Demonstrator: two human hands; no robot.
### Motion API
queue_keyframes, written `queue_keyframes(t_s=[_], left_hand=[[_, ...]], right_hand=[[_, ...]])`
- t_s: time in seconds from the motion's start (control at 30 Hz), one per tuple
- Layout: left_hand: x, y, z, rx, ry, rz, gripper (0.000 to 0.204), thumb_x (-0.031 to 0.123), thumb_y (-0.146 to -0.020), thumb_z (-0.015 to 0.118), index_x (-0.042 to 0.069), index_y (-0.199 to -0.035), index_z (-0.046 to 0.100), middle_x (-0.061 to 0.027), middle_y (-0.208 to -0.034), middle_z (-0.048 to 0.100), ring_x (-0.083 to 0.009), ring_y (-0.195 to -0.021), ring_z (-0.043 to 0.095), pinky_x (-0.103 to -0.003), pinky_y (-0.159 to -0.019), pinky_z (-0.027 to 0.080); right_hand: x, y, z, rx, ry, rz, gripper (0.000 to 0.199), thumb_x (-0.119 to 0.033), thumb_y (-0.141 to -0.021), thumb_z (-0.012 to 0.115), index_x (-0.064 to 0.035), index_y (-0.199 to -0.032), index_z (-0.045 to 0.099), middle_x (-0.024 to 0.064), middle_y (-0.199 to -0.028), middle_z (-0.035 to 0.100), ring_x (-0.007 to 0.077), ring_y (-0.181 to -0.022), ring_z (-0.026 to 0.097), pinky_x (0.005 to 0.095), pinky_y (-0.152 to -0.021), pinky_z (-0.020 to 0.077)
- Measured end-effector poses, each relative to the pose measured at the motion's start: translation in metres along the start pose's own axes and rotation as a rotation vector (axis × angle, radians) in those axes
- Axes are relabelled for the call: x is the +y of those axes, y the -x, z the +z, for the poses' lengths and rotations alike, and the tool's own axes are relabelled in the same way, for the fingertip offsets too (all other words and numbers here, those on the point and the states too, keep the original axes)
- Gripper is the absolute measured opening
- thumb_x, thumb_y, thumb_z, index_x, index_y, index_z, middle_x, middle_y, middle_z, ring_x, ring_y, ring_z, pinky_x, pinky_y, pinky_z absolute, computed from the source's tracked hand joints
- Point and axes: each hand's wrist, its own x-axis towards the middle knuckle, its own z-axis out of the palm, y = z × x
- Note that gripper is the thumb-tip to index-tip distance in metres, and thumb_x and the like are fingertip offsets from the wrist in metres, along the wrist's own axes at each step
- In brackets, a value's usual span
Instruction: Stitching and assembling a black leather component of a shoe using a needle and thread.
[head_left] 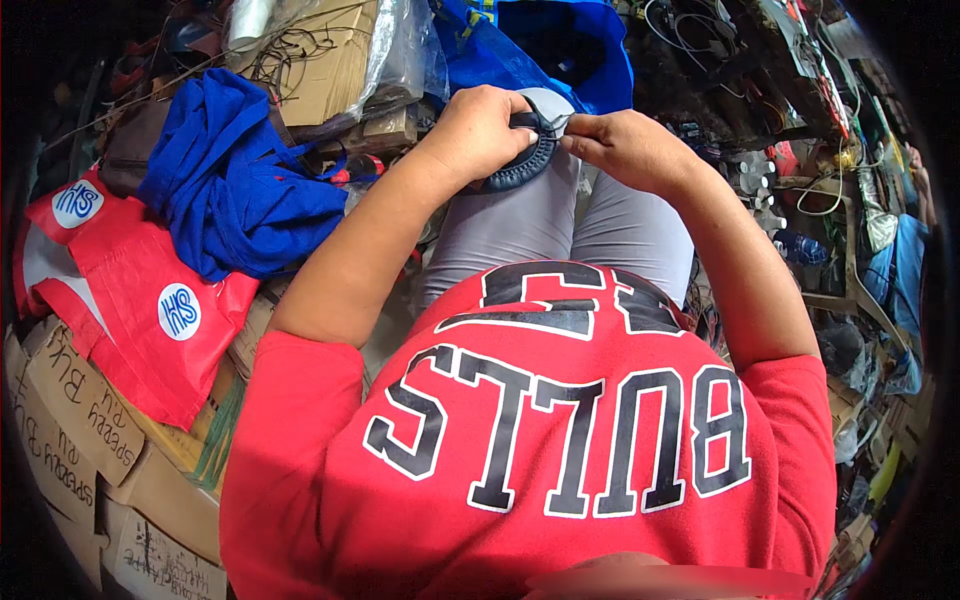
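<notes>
Seen from the head: clamping a dark navy, rounded leather piece with a pleated edge (541,158) in the bare left hand (476,138), over the left knee of grey cloth trousers (500,232) — with thumb pressed on top. Pinching thumb to forefinger with the bare right hand (640,150), just beside the piece — too small to tell on what. Reaching forward, with both elbows bent outward.

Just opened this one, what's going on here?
A seated person works over grey trousers. The left hand grips a dark, rounded piece with a ribbed edge above the left thigh. The right hand is beside it, thumb and fingers close together; what they pinch, if anything, is too small to tell. Crumpled blue cloth lies off to the left.
</notes>
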Motion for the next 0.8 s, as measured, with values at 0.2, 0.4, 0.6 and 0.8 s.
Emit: queue_keyframes(t_s=[0.2, 0.4, 0.6, 0.8], left_hand=[[0.0025, 0.0018, 0.0001, 0.008, -0.081, 0.027, 0.03, 0.018, -0.072, 0.068, 0.001, -0.097, 0.066, -0.0196, -0.086, 0.066, -0.029, -0.079, 0.065, -0.034, -0.073, 0.049], [0.0025, 0.0009, -0.002, 0.004, -0.042, 0.027, 0.03, 0.019, -0.072, 0.069, 0.001, -0.096, 0.066, -0.0188, -0.082, 0.066, -0.0287, -0.075, 0.065, -0.035, -0.071, 0.05], [-0.0007, -0.0013, -0.0023, -0.05, -0.006, 0.0, 0.028, 0.019, -0.072, 0.069, 0.002, -0.095, 0.067, -0.0181, -0.079, 0.066, -0.028, -0.073, 0.065, -0.035, -0.07, 0.05], [0.0002, 0.0068, 0.0046, 0.138, -0.115, 0.17, 0.031, 0.021, -0.069, 0.072, 0.005, -0.095, 0.065, -0.0137, -0.086, 0.064, -0.0295, -0.082, 0.061, -0.037, -0.074, 0.047]], right_hand=[[-0.0003, -0.0005, -0.003, -0.036, 0.047, 0.0, 0.031, -0.035, -0.089, 0.049, -0.0146, -0.106, 0.064, 0.0115, -0.09, 0.067, 0.0298, -0.082, 0.063, 0.0394, -0.073, 0.0492], [-0.0011, -0.0011, -0.0046, -0.054, 0.051, 0.029, 0.03, -0.035, -0.089, 0.05, -0.0145, -0.105, 0.066, 0.0108, -0.09, 0.067, 0.0286, -0.081, 0.064, 0.0373, -0.073, 0.0494], [-0.0024, -0.0021, -0.0076, -0.072, 0.092, 0.029, 0.027, -0.032, -0.089, 0.053, -0.015, -0.104, 0.067, 0.0115, -0.091, 0.067, 0.0283, -0.082, 0.064, 0.0366, -0.074, 0.0494], [-0.0025, -0.0057, -0.0078, -0.105, 0.115, 0.032, 0.03, -0.034, -0.088, 0.051, -0.0138, -0.104, 0.066, 0.0135, -0.093, 0.066, 0.0313, -0.085, 0.063, 0.0382, -0.077, 0.0486]])
